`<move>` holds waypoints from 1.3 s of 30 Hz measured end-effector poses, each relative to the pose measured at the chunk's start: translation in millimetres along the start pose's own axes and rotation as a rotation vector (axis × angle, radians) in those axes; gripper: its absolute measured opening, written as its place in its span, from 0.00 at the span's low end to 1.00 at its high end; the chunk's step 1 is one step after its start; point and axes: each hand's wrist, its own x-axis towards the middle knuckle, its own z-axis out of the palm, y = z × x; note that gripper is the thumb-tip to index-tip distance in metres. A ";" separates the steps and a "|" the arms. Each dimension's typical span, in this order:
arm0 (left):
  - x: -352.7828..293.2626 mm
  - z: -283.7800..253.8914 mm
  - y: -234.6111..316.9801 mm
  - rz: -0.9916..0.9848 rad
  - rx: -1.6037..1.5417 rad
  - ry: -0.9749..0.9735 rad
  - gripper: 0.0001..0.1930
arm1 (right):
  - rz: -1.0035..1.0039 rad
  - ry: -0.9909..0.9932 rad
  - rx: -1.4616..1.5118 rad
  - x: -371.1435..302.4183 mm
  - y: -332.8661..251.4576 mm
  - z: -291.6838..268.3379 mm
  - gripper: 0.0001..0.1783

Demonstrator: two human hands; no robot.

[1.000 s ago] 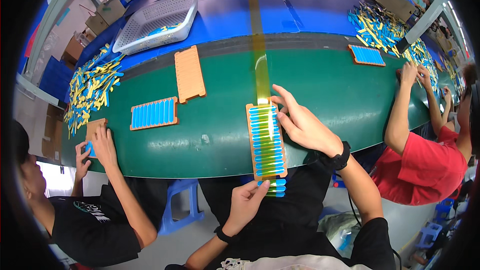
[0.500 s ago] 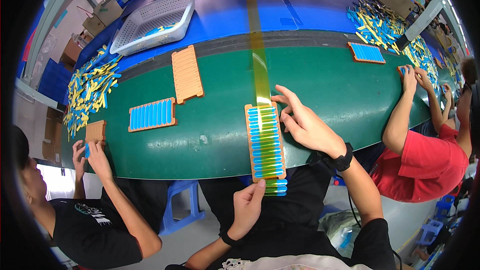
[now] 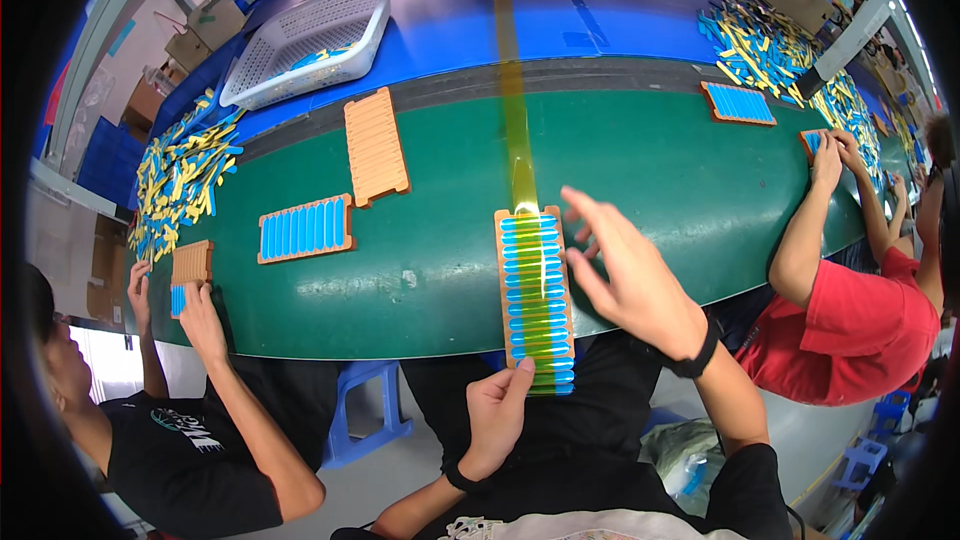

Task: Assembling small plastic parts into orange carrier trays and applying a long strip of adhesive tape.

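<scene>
Centrally, on a flat green worktable point(image 3: 430, 310), we see translucent yellow tape point(image 3: 517, 145) running lengthwise over an orange grooved tray point(image 3: 502, 267) of blue rounded strips point(image 3: 513, 309), away from us; the right hand point(image 3: 640, 285), fingers spread, hangs beside it; the nearer left hand point(image 3: 497, 415) pinches the tape's near end, its underside contact hidden.

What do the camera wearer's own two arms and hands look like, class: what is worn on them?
Both hands are bare, with no gloves. The left hand has a narrow black wristband at its wrist. The right hand has a dark wrist strap. The right forearm is uncovered, below a short black sleeve.
</scene>
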 end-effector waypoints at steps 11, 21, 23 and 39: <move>2.1 5.5 -0.7 0.052 0.041 0.035 0.19 | -0.218 -0.292 -0.180 -58.7 -38.0 23.9 0.38; 1.5 6.5 6.4 -0.013 0.066 0.008 0.19 | -0.247 -0.228 -0.328 -62.3 -32.8 31.5 0.40; 5.6 9.2 1.4 0.019 0.008 -0.004 0.19 | -0.251 -0.194 -0.332 -61.9 -29.0 34.1 0.39; 17.4 15.9 9.6 0.002 -0.150 -0.039 0.18 | -0.149 -0.026 -0.448 29.8 8.0 50.4 0.31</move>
